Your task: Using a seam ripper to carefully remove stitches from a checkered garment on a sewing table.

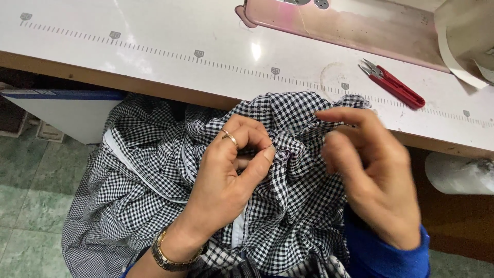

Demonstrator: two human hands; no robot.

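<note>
A black-and-white checked garment [154,170] lies bunched in my lap below the table edge. My left hand [226,180], with a ring on one finger and a gold watch at the wrist, pinches a fold of the checked cloth between thumb and fingers. My right hand [370,175], in a blue sleeve, grips the cloth just to the right, fingers curled over a bunched edge near the table's rim. A white strip of lining [128,162] shows inside the garment at the left.
A white sewing table [154,41] with a printed ruler scale runs across the top. Red thread snips [393,85] lie on it at the right. A pinkish sewing machine base [339,25] sits at the back. Green floor tiles [25,206] show at the left.
</note>
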